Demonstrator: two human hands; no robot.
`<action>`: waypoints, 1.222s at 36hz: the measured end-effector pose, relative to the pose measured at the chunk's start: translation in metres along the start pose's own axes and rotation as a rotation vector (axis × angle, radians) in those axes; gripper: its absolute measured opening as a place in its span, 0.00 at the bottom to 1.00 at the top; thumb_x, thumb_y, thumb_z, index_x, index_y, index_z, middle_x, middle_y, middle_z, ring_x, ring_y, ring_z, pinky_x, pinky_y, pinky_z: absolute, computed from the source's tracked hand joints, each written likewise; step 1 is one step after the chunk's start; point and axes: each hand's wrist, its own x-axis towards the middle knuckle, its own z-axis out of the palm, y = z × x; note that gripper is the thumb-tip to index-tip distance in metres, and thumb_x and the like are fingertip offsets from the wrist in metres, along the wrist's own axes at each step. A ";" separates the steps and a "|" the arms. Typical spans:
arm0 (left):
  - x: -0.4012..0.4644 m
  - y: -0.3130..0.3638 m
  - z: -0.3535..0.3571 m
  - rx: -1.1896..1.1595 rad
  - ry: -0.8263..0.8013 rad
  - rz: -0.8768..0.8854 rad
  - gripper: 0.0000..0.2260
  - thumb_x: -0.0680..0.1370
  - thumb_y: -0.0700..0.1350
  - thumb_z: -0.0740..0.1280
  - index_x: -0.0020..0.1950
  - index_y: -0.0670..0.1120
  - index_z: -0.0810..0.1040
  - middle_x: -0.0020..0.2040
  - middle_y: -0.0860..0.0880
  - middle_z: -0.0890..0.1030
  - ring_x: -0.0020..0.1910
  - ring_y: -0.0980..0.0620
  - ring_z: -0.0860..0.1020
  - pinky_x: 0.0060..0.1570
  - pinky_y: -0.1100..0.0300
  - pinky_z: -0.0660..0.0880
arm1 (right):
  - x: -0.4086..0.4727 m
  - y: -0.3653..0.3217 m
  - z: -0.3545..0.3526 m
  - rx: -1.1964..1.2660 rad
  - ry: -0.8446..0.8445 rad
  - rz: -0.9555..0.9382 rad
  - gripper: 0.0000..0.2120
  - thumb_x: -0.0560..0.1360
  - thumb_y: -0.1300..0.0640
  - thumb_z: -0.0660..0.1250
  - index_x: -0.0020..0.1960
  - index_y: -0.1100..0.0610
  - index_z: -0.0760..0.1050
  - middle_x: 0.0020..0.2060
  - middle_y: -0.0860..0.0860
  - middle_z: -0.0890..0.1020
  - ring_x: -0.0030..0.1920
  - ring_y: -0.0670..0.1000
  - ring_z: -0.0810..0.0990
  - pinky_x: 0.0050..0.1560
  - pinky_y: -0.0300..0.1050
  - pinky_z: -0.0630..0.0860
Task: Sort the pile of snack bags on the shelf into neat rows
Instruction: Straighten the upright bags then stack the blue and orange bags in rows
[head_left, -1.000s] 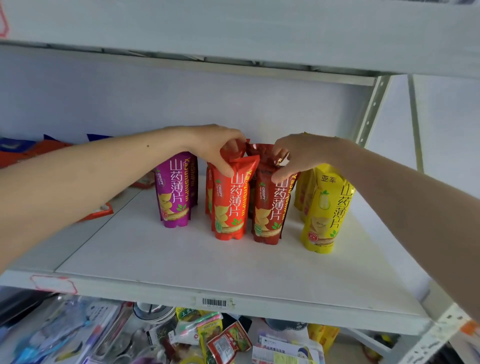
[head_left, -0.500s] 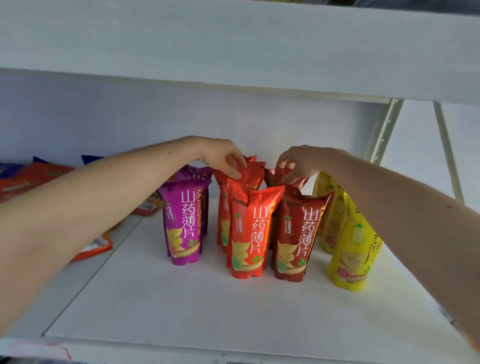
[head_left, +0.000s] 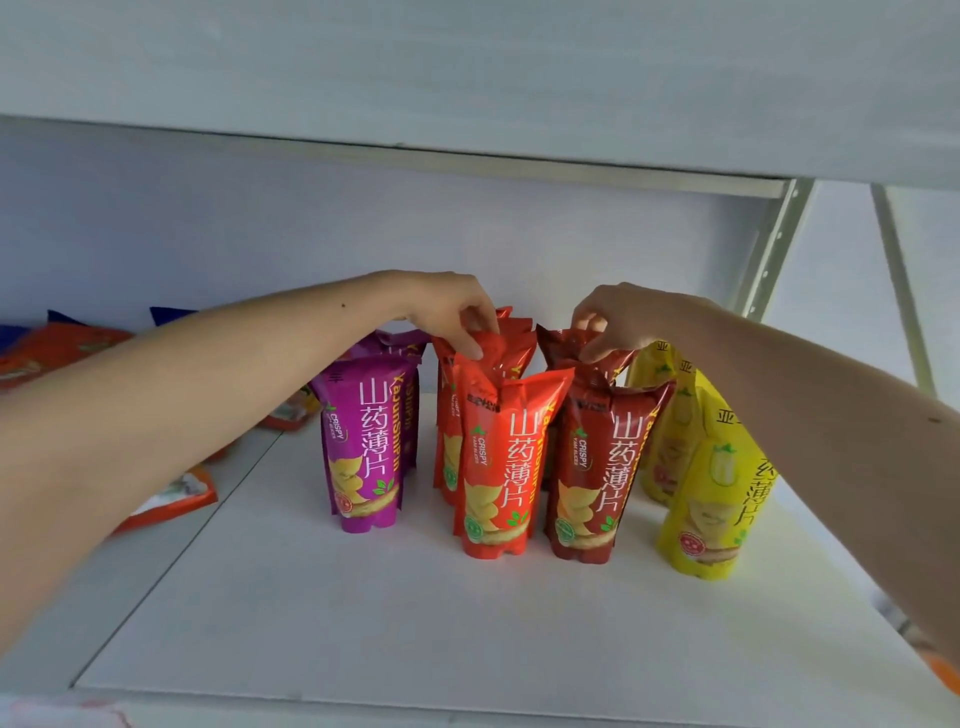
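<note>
on the shelf (head_left: 467, 613), hands pinch red bag (head_left: 498, 348) and, seemingly, maroon bag (head_left: 563, 345); flat packets (head_left: 171, 499) left.

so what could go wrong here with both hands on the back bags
1. The left hand pinches a rear orange-red foil snack bag; tugging it may topple the front orange-red bag.
2. The right hand pinches a rear dark red foil bag; its forearm could nudge the leaning yellow foil bags.

Purple bag (head_left: 363, 447), orange-red bag (head_left: 501, 467), yellow bag (head_left: 711, 499), white shelf (head_left: 363, 613).
</note>
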 end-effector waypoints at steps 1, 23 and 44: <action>-0.002 0.001 0.000 0.000 0.004 -0.002 0.20 0.75 0.45 0.73 0.66 0.46 0.77 0.59 0.50 0.79 0.49 0.57 0.77 0.59 0.53 0.76 | 0.000 0.000 0.000 -0.001 -0.003 0.008 0.23 0.74 0.51 0.73 0.66 0.57 0.75 0.60 0.53 0.79 0.55 0.53 0.76 0.56 0.46 0.73; -0.088 -0.036 0.008 0.025 0.203 -0.099 0.28 0.70 0.62 0.72 0.66 0.52 0.75 0.59 0.51 0.74 0.57 0.53 0.74 0.53 0.58 0.74 | -0.059 -0.098 -0.009 -0.036 -0.041 -0.219 0.37 0.63 0.31 0.73 0.65 0.49 0.71 0.56 0.46 0.78 0.53 0.49 0.77 0.49 0.43 0.74; -0.110 -0.056 0.032 0.039 0.081 -0.070 0.34 0.68 0.49 0.79 0.69 0.49 0.67 0.61 0.53 0.76 0.52 0.56 0.76 0.41 0.68 0.77 | -0.046 -0.127 0.000 -0.095 0.018 -0.308 0.38 0.64 0.33 0.74 0.65 0.53 0.72 0.58 0.50 0.78 0.53 0.51 0.76 0.49 0.44 0.76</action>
